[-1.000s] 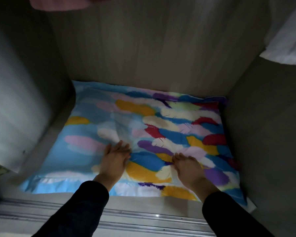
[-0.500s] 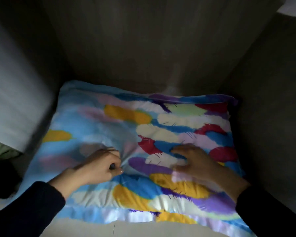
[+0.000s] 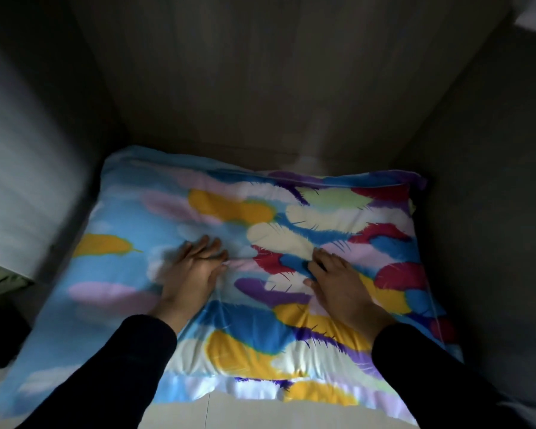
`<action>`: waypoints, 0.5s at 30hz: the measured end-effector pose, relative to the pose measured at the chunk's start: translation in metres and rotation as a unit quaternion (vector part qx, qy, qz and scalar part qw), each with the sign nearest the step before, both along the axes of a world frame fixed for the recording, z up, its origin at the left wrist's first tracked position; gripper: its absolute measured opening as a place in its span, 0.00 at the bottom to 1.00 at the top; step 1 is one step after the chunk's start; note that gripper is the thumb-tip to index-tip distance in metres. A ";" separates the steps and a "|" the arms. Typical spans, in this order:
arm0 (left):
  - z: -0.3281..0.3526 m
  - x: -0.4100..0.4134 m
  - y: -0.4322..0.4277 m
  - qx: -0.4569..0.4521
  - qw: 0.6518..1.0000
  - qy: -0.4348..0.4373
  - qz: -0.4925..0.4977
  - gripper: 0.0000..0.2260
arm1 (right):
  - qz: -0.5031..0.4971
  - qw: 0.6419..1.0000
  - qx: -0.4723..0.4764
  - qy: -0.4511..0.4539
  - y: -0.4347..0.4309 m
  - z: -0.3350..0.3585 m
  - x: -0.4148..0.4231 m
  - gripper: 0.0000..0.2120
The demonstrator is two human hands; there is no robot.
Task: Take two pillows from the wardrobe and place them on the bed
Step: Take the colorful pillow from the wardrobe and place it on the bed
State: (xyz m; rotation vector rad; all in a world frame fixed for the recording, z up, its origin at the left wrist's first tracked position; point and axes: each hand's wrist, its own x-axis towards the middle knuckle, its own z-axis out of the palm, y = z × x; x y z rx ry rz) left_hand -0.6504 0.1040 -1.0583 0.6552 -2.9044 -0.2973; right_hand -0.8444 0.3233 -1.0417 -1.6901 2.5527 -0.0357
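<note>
The pillow lies flat on the floor of the wardrobe, filling most of the space between the walls, and its near edge hangs a little over the front lip toward you. Its cover is smooth cotton-like cloth, printed with feather shapes in yellow, purple, red, cream and pink on a blue ground, and the filling makes it soft and puffy, with creases gathering between your hands. Your left hand rests palm down on the blue left half of the pillow, fingers stretched out and close together, pressing into the cloth without gripping it. Your right hand lies on the pillow's right half, just right of its middle, fingers curled and digging into the cover, bunching a small fold under the tips. Both sleeves are dark and reach to the wrists. Behind the pillow the back panel is dull wood-grain board, and the same board forms the wall on the pillow's right. To the pillow's left stands a pale grey panel, blurred. In front of the pillow a strip of light floor shows.
</note>
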 end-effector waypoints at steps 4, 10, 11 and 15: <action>0.028 -0.001 0.015 0.007 0.996 0.061 0.058 0.15 | -0.041 0.999 -0.023 0.004 -0.005 0.019 0.013 0.09; 0.090 0.015 0.029 0.073 0.986 0.108 0.101 0.19 | -0.077 0.993 -0.060 -0.064 0.024 0.091 0.044 0.10; 0.106 0.018 0.032 0.083 0.986 0.103 0.102 0.19 | -0.084 0.991 -0.067 -0.082 0.029 0.107 0.050 0.09; 0.173 0.042 0.053 0.126 0.984 0.068 0.103 0.15 | -0.117 0.986 -0.055 -0.109 0.052 0.182 0.076 0.09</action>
